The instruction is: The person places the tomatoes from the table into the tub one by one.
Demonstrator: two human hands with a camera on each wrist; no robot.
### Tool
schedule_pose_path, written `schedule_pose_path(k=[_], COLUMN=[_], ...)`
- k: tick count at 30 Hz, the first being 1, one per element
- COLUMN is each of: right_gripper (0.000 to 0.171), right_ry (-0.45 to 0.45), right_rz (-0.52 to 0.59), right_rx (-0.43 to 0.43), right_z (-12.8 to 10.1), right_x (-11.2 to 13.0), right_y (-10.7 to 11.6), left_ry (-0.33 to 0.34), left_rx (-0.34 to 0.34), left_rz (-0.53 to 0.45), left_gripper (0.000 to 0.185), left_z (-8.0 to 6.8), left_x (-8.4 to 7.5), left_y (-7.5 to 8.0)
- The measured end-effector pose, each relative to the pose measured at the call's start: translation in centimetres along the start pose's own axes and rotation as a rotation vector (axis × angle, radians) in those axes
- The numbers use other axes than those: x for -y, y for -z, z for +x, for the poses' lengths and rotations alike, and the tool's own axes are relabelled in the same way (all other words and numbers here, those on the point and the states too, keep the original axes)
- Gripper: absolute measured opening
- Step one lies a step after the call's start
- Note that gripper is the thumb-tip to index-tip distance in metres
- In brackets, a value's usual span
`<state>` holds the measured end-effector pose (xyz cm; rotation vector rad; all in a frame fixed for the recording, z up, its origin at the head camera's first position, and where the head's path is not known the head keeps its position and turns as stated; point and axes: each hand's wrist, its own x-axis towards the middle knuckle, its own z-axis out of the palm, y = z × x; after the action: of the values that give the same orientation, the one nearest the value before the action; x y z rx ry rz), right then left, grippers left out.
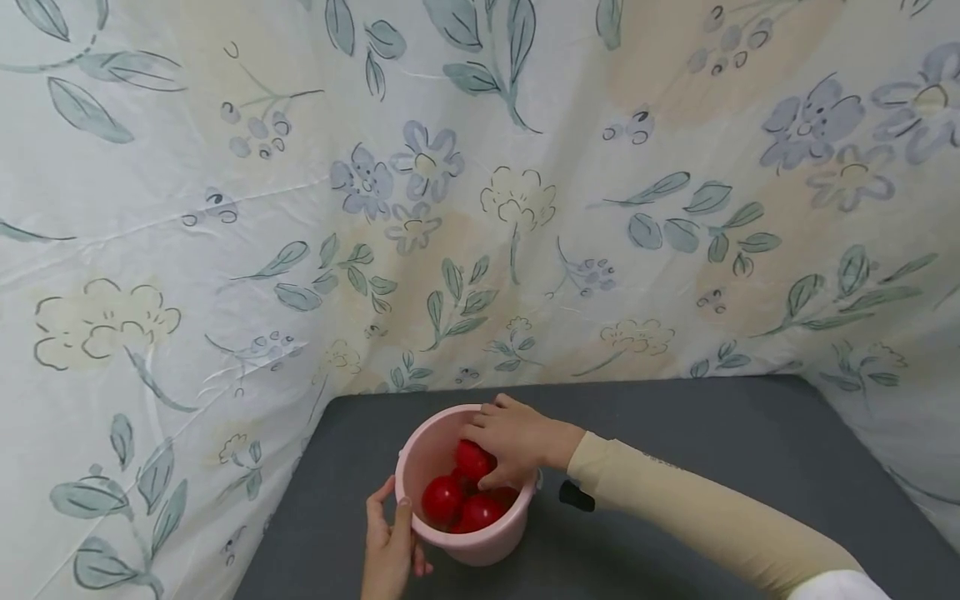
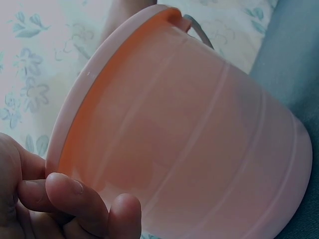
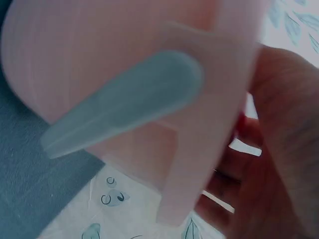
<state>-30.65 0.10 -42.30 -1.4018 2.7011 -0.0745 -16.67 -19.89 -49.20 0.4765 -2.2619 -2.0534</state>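
A pink bucket stands on the dark table with several shiny red round objects inside it. My left hand holds the near left of the bucket's rim, thumb at the lip and fingers against the outer wall. In the left wrist view those fingers curl by the rim. My right hand reaches over the far right of the rim into the bucket. Its thumb and fingers close round one red round object, which sits above the others. In the right wrist view the bucket wall mostly hides that object.
A grey handle hangs down the bucket's outer side. The dark grey tabletop extends right and left of the bucket. Behind it hangs a floral curtain. A small black object shows just below the right sleeve.
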Motion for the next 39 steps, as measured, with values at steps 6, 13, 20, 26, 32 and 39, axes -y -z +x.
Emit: schedule_pose_path(k=[6, 13, 20, 26, 32, 39], right_gripper=[0.067, 0.063, 0.062, 0.063, 0.058, 0.055], right_ry=[0.067, 0.062, 0.04, 0.039, 0.08, 0.108], right_rz=[-0.085, -0.16, -0.188, -0.205, -0.294, -0.345], right_rx=[0.085, 0.178, 0.207, 0.187, 0.146, 0.126], right_z=[0.4, 0.7, 1.0, 1.1, 1.2, 1.2], right_x=[0.4, 0.7, 0.6, 0.5, 0.8, 1.0], right_y=[-0.4, -0.6, -0.9, -1.1, -1.4, -1.5], left_ry=[0.003, 0.01, 0.004, 0.01, 0.008, 0.006], left_rx=[-0.004, -0.002, -0.004, -0.008, -0.001, -0.001], left_rz=[0.001, 0.0, -0.003, -0.005, 0.013, 0.01], left_gripper=[0.05, 0.05, 0.05, 0.05, 0.052, 0.051], left_z=[0.0, 0.1, 0.2, 0.2, 0.4, 0.2], left_x=[-0.2, -0.2, -0.2, -0.3, -0.2, -0.2], left_y=[0.0, -0.1, -0.5, -0.6, -0.3, -0.2])
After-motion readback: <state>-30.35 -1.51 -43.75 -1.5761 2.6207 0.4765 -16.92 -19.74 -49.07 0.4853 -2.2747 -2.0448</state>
